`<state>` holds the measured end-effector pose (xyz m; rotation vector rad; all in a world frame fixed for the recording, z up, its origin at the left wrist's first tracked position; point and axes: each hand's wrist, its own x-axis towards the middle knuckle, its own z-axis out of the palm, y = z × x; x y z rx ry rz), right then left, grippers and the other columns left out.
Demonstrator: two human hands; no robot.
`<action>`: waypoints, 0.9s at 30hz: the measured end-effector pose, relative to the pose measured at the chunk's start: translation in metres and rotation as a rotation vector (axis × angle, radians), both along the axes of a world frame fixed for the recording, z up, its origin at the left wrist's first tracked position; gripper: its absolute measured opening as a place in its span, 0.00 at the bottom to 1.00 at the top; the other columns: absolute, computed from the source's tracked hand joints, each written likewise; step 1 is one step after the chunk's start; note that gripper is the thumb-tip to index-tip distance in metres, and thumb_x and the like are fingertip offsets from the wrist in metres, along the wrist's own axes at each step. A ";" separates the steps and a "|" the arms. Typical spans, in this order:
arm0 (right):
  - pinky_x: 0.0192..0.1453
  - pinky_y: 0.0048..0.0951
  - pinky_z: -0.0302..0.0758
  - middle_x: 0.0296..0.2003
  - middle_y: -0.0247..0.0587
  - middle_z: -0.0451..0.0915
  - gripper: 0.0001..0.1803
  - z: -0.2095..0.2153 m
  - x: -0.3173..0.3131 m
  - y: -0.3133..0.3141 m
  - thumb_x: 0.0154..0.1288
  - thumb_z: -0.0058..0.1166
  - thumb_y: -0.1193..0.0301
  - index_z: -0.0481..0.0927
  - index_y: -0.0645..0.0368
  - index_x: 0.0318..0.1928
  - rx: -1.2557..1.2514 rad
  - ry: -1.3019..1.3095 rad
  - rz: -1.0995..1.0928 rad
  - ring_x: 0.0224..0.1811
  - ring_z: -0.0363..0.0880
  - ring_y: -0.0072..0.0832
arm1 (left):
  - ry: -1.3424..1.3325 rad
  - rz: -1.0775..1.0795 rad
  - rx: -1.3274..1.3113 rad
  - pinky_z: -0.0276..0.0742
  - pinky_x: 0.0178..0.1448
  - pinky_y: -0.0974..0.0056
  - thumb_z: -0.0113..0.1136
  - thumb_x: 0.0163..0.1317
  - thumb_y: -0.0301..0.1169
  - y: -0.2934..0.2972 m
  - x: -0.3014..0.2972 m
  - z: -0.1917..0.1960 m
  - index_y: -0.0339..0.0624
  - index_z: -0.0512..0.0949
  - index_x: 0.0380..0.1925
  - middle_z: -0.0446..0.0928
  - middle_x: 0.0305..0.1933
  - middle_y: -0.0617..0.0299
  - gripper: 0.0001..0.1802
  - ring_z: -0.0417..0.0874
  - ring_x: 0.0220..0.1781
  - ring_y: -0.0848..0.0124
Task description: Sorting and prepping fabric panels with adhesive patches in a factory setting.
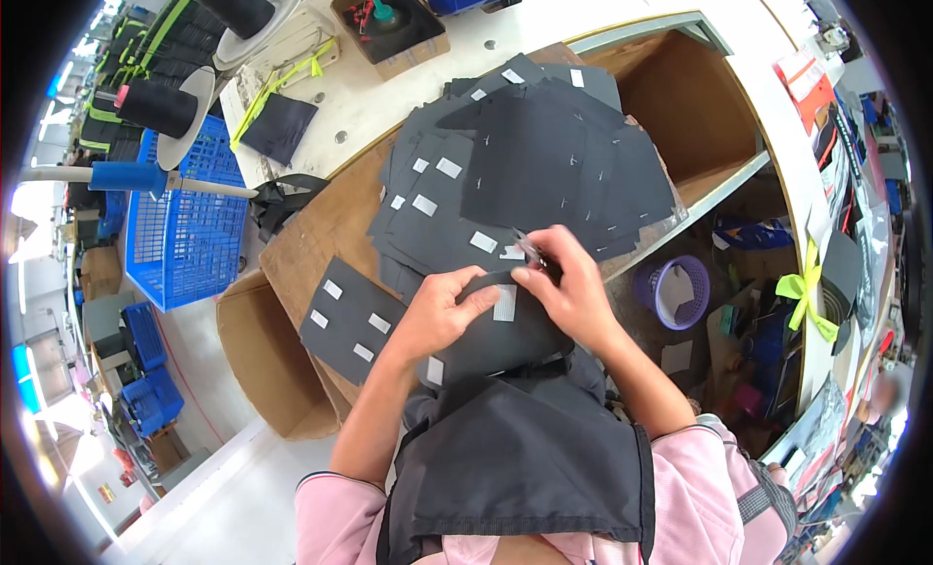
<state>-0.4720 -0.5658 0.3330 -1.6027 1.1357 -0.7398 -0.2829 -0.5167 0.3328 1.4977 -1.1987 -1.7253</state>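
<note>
My left hand [437,312] pinches the upper edge of a black fabric panel [530,337] lying over my lap, with white patches on it. In my right hand [575,285] is a small pair of thread snips [528,248], blades pointing up and left, close to the panel's edge. Just beyond my hands spreads a heap of black panels [525,167], many bearing white rectangular patches or small pale marks. To the left of my left hand lies a separate black panel [342,312] with several white patches. My fingers partly hide the snips' handles.
A brown board [301,249] carries the heap. Cardboard boxes [282,380] stand beside and beyond it. At left are a blue plastic crate [185,264] and black thread cones [155,111]. A purple basket [702,308] sits at right. On the white table [466,55] rests an open box [413,60].
</note>
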 end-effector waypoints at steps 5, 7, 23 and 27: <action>0.27 0.30 0.71 0.32 0.40 0.73 0.19 0.013 -0.029 0.021 0.46 0.64 0.75 0.75 0.58 0.41 -0.385 0.187 0.034 0.26 0.75 0.33 | 0.247 0.213 0.153 0.66 0.35 0.75 0.54 0.64 0.32 0.001 -0.008 0.015 0.37 0.76 0.39 0.74 0.29 0.71 0.09 0.70 0.31 0.83; 0.27 0.31 0.71 0.32 0.39 0.73 0.19 0.019 -0.029 0.021 0.45 0.64 0.76 0.76 0.57 0.40 -0.378 0.222 0.066 0.25 0.74 0.34 | 0.290 0.249 0.183 0.65 0.36 0.76 0.53 0.64 0.30 0.000 -0.009 0.018 0.37 0.76 0.38 0.73 0.30 0.72 0.09 0.69 0.32 0.85; 0.26 0.27 0.67 0.27 0.32 0.74 0.22 0.022 -0.027 0.000 0.38 0.66 0.76 0.80 0.55 0.40 -0.704 0.250 0.294 0.23 0.72 0.28 | 0.023 0.097 0.086 0.59 0.28 0.72 0.50 0.61 0.33 -0.001 -0.008 0.025 0.36 0.74 0.30 0.64 0.20 0.71 0.10 0.62 0.24 0.82; 0.25 0.26 0.66 0.27 0.30 0.74 0.22 0.020 -0.029 -0.001 0.38 0.66 0.77 0.80 0.55 0.40 -0.749 0.255 0.328 0.23 0.72 0.27 | 0.035 0.093 0.118 0.61 0.29 0.72 0.50 0.61 0.33 -0.002 -0.008 0.030 0.36 0.73 0.29 0.67 0.20 0.70 0.10 0.64 0.25 0.82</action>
